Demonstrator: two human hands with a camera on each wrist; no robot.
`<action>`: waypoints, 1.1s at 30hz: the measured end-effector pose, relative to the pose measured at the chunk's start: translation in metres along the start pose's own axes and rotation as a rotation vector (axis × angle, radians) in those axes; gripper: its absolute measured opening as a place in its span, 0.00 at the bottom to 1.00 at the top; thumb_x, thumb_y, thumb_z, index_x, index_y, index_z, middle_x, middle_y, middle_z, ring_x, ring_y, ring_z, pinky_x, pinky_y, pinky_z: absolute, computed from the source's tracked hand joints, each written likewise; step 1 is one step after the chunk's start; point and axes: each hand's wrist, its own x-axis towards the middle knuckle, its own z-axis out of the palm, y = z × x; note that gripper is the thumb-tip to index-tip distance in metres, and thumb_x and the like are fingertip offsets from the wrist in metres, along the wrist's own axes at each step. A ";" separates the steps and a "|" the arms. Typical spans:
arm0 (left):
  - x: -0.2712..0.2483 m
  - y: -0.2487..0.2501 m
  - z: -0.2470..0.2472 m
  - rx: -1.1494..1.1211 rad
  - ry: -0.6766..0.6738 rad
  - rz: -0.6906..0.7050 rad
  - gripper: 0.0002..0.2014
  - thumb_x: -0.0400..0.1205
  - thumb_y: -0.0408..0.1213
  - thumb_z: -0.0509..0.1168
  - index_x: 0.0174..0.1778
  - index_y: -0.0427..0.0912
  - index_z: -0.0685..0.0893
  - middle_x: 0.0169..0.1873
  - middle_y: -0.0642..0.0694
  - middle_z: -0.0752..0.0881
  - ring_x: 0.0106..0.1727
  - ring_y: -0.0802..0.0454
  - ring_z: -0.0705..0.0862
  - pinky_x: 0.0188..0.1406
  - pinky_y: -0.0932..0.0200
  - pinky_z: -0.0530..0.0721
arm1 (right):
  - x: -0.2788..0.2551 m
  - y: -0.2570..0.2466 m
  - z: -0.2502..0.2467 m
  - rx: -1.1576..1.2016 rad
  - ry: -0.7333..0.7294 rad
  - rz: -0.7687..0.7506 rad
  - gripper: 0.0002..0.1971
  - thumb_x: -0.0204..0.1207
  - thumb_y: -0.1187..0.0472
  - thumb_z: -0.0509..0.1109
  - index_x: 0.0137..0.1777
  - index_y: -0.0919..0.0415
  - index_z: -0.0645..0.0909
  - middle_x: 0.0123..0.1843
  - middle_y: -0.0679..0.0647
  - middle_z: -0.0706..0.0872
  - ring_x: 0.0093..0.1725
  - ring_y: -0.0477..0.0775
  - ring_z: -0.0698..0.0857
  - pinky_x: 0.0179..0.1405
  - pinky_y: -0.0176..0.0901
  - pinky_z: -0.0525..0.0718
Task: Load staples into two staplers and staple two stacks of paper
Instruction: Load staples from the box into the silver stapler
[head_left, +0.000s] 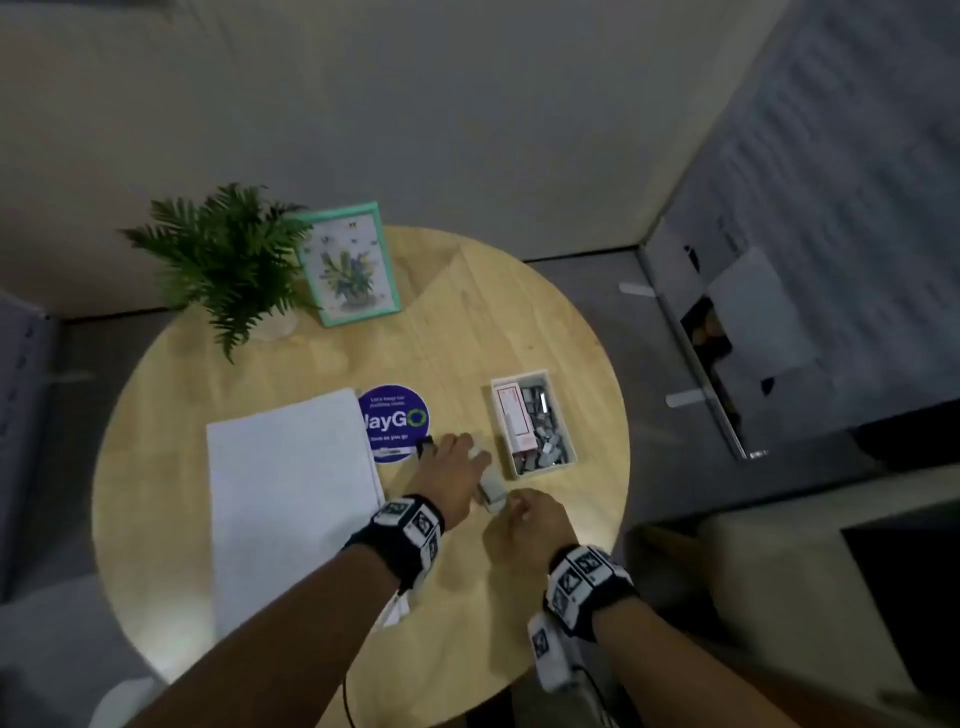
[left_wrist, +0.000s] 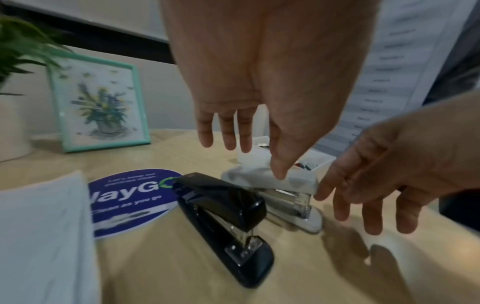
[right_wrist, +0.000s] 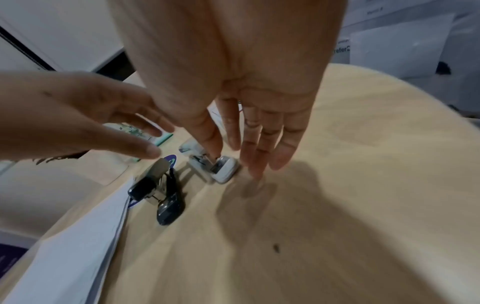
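A white stapler (left_wrist: 275, 191) with a smooth plastic top, a metal staple channel and a rounded base is met by both hands on a round table (head_left: 519, 322) of pale, grained wood. The left hand (left_wrist: 259, 82) is spread above it with straight, relaxed fingers, and its thumb (left_wrist: 279, 162) is laid on the stapler's top; nothing is gripped. The right hand (right_wrist: 233, 72) is held open too, fingers loosely extended, with its fingertips (left_wrist: 322, 193) touching the near end of the white stapler, and its thumb is seen against the metal channel in the right wrist view. Just to the left of that contact a black stapler (left_wrist: 226, 214) lies untouched: glossy, long and tapered, with a clear plastic piece at its near end. Further left a thick stack of paper (head_left: 291, 499) is seen, white and rectangular, its sheet edges visible. Beyond the black stapler a round blue sticker (head_left: 393, 422) is stuck flat on the wood. Beyond the hands and slightly to the right, a white rectangular tray (head_left: 566, 457) is filled with grey staple strips and a small box (head_left: 514, 415).
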 end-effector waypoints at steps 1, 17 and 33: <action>0.010 0.001 0.001 0.049 -0.004 0.006 0.29 0.76 0.28 0.65 0.74 0.45 0.70 0.75 0.36 0.67 0.75 0.35 0.66 0.71 0.39 0.69 | 0.007 0.004 0.003 0.019 0.013 0.001 0.12 0.79 0.62 0.61 0.53 0.64 0.85 0.57 0.64 0.88 0.55 0.65 0.85 0.51 0.45 0.80; 0.008 -0.024 0.004 -0.568 0.237 0.046 0.19 0.79 0.27 0.61 0.65 0.46 0.78 0.65 0.42 0.78 0.61 0.44 0.80 0.61 0.51 0.79 | 0.025 0.027 0.011 0.805 0.124 0.170 0.08 0.82 0.66 0.63 0.50 0.67 0.84 0.48 0.65 0.89 0.43 0.60 0.89 0.43 0.48 0.88; -0.015 0.011 -0.035 -2.223 0.396 -0.503 0.23 0.87 0.55 0.47 0.61 0.45 0.80 0.61 0.43 0.88 0.59 0.39 0.85 0.60 0.36 0.82 | 0.030 0.016 -0.044 1.120 0.093 0.133 0.16 0.83 0.72 0.57 0.44 0.61 0.86 0.52 0.65 0.90 0.52 0.68 0.88 0.57 0.57 0.85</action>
